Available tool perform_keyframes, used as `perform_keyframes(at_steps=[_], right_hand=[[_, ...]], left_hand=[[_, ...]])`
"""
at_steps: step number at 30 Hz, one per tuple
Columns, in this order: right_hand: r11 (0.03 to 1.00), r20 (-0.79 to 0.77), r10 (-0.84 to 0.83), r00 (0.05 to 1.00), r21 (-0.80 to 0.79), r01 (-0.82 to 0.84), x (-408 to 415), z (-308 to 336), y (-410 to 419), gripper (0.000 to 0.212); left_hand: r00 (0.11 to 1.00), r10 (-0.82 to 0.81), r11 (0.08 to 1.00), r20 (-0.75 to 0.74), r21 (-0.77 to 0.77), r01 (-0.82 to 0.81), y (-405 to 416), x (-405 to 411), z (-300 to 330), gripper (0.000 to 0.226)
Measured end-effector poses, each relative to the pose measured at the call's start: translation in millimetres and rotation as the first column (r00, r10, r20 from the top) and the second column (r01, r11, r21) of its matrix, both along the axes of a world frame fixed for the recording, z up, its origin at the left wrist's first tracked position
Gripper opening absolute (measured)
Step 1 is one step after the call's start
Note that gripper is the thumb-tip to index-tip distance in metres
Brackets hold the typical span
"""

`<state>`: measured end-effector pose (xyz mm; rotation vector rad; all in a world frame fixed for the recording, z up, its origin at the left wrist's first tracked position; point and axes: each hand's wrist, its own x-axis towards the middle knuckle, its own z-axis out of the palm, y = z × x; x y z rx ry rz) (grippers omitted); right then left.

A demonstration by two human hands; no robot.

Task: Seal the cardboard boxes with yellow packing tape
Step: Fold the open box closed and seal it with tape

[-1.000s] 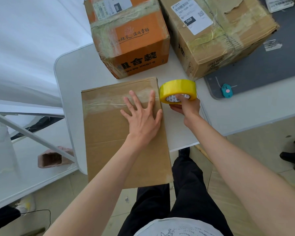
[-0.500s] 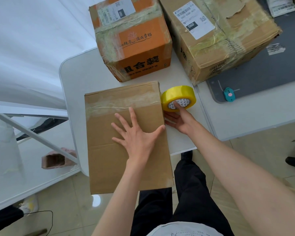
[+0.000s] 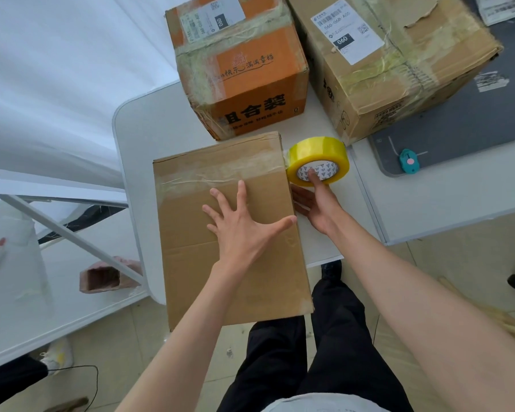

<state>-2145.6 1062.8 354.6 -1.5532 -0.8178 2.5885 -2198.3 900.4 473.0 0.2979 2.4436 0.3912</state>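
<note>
A plain brown cardboard box [image 3: 191, 221] lies flat on the white table [image 3: 149, 126], its near end hanging over the table's edge. A strip of tape runs across its top near the far edge. My left hand [image 3: 244, 230] rests flat on the box top with fingers spread. The yellow tape roll [image 3: 317, 163] stands tilted against the box's far right corner. My right hand [image 3: 315, 200] is beside the box's right side. One straight digit presses into the roll's core, and the other fingers stretch toward the box's side.
An orange taped box [image 3: 244, 69] and a larger brown taped box [image 3: 393, 60] stand at the back of the table. A small teal cutter [image 3: 409, 160] lies on a dark grey mat [image 3: 458, 126] at the right. A second white table [image 3: 42, 307] stands at the left.
My left hand slid nearer along the box top. My right hand stopped gripping the roll's rim and lowered it beside the box corner, now with one digit in the core.
</note>
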Motion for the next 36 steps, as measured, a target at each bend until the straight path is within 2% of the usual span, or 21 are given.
perform_keyframes(at_steps=[7,9,11,12,13,15,17,18,20,23,26,30,36], right_hand=[[1.0,-0.017,-0.019,1.0,0.01,0.02,-5.1,-2.1,-0.1,0.053],[1.0,-0.012,-0.022,1.0,-0.004,0.022,-5.0,-2.9,-1.3,0.054],[0.999,-0.016,-0.033,0.999,-0.021,0.032,-4.6,-1.7,-0.7,0.055],[0.999,-0.02,-0.036,0.999,-0.027,0.035,-4.3,-0.8,0.1,0.055],[0.999,-0.021,-0.035,0.999,-0.031,0.034,-4.1,-0.2,1.2,0.054],[0.999,-0.006,-0.025,1.0,-0.033,0.025,-3.6,0.4,2.3,0.052],[0.999,0.017,-0.007,1.0,-0.032,0.008,-3.2,0.5,0.8,0.048],[0.999,0.026,0.003,1.0,-0.032,-0.002,-2.7,0.9,-0.8,0.045],[0.999,0.036,0.008,0.999,-0.033,-0.007,-1.7,1.1,-3.9,0.042],[1.0,0.041,-0.002,0.999,-0.029,0.003,-2.5,0.2,-5.6,0.052],[0.999,0.007,0.004,1.0,-0.037,-0.004,-3.8,5.9,-6.2,0.059],[0.999,0.01,0.037,0.999,0.029,-0.037,-4.8,23.8,-9.8,0.052],[0.944,0.094,0.108,0.99,0.303,-0.132,-10.0,87.1,-6.6,0.045]], left_hand=[[0.999,-0.037,0.999,0.023,0.003,0.037,-7.9,-9.1,9.3,0.132],[0.999,-0.039,0.997,0.021,0.066,0.037,-18.5,-14.8,15.8,0.129],[0.995,0.097,0.981,-0.026,0.173,-0.091,-42.3,-27.4,22.3,0.129],[0.979,0.19,0.97,-0.071,0.169,-0.176,-59.9,-34.7,22.3,0.131],[0.958,0.269,0.959,-0.101,0.124,-0.256,-79.6,-41.0,20.4,0.133],[0.908,0.419,0.908,-0.009,0.028,-0.419,-113.4,-45.9,13.1,0.129],[0.826,0.556,0.829,0.091,0.016,-0.56,-132.6,-40.9,-5.9,0.099],[0.805,0.592,0.805,0.05,0.012,-0.593,-136.7,-37.0,-17.2,0.082],[0.794,0.603,0.796,-0.078,-0.004,-0.605,-137.8,-33.4,-32.8,0.066],[0.786,0.598,0.797,-0.156,0.013,-0.604,-138.1,-32.9,-42.6,0.064],[0.786,0.595,0.799,-0.166,0.025,-0.6,-143.8,-34.5,-45.8,0.065],[0.794,0.585,0.809,-0.163,0.039,-0.587,-152.4,-37.4,-47.9,0.067],[0.816,0.576,0.815,-0.06,0.123,-0.566,-153.2,-49.5,-52.1,0.066]])
